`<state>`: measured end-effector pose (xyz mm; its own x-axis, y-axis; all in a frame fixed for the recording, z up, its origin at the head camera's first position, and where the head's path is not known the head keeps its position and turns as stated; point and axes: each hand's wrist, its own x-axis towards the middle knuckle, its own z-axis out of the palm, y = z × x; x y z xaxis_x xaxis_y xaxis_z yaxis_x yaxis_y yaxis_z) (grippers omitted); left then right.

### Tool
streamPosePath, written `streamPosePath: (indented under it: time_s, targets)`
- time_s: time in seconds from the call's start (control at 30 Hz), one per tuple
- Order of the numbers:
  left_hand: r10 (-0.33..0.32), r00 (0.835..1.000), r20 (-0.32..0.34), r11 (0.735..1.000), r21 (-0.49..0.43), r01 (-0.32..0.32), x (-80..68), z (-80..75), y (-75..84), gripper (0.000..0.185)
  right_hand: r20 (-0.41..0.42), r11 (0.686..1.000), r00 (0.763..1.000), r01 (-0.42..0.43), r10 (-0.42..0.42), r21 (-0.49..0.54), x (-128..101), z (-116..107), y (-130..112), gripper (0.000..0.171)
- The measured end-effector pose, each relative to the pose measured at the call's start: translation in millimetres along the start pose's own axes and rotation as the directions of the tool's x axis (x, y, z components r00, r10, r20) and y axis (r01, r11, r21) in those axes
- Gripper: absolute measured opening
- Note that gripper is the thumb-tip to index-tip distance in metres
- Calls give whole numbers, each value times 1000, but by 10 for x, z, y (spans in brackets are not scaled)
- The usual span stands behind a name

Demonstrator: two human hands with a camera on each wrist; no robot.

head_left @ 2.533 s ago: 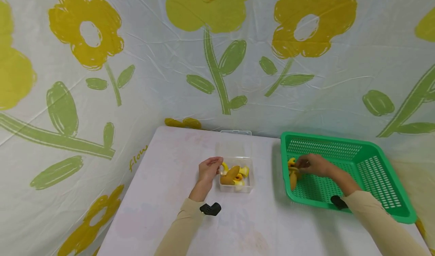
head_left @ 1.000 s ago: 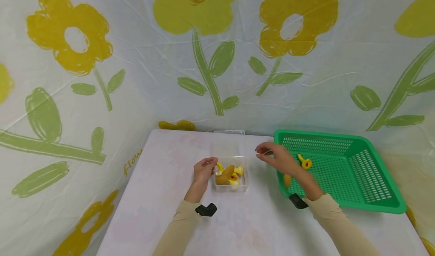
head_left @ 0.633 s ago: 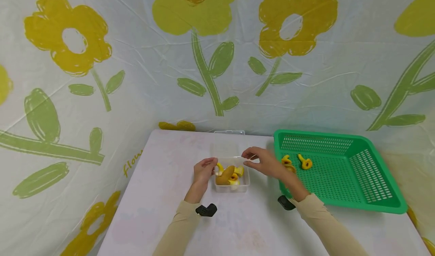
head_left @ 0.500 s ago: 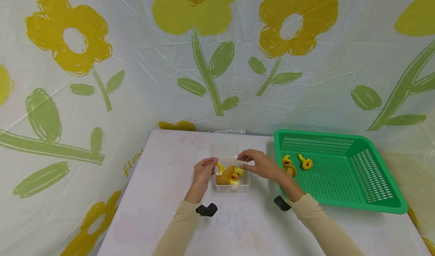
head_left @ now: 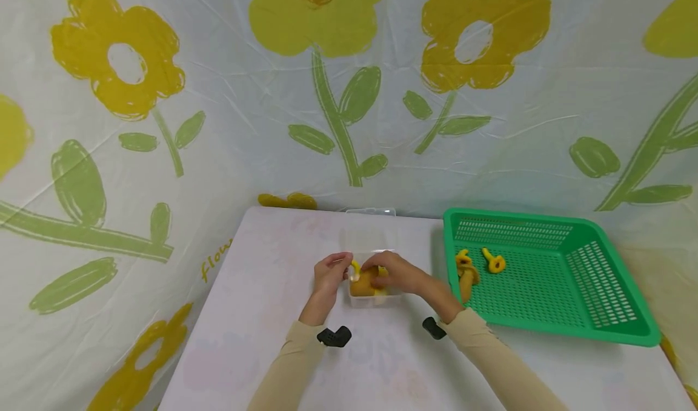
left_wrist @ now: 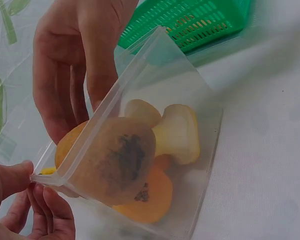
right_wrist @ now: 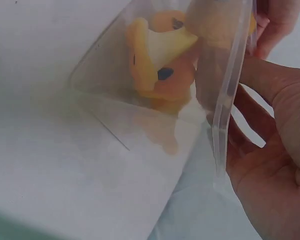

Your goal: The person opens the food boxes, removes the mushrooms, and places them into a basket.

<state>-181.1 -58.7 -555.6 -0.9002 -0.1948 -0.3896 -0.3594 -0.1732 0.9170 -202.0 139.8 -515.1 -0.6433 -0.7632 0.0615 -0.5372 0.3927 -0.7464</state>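
under right grip (head_left: 400,271), brown piece (head_left: 361,286)

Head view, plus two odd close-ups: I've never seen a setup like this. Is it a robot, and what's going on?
No robot here, just a person's two bare hands. The wide picture comes from a camera worn on the head; the close-ups come from one on each wrist. On the table are an open clear box and a green basket, both holding yellow and brown pieces. The left hand pinches the box's rim. The right hand has its fingers inside; whether they grip anything is unclear.
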Motion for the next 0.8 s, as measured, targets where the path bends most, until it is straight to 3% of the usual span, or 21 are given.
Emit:
streamPosePath:
  time_s: [0.33,0.53,0.8]
  targets:
    - [-11,1000,-17,1000,5,11,25,17,4,31,29,982,998,-57,63,-178,10,2,-70,23]
    - [8,1000,-11,1000,-12,-9,21,14,-5,32,41,985,996,-72,80,-158,-41,-38,-90,18]
    - [16,1000,-8,1000,-16,-16,23,7,-12,30,-5,991,998,-71,70,-115,-187,-189,-151,25]
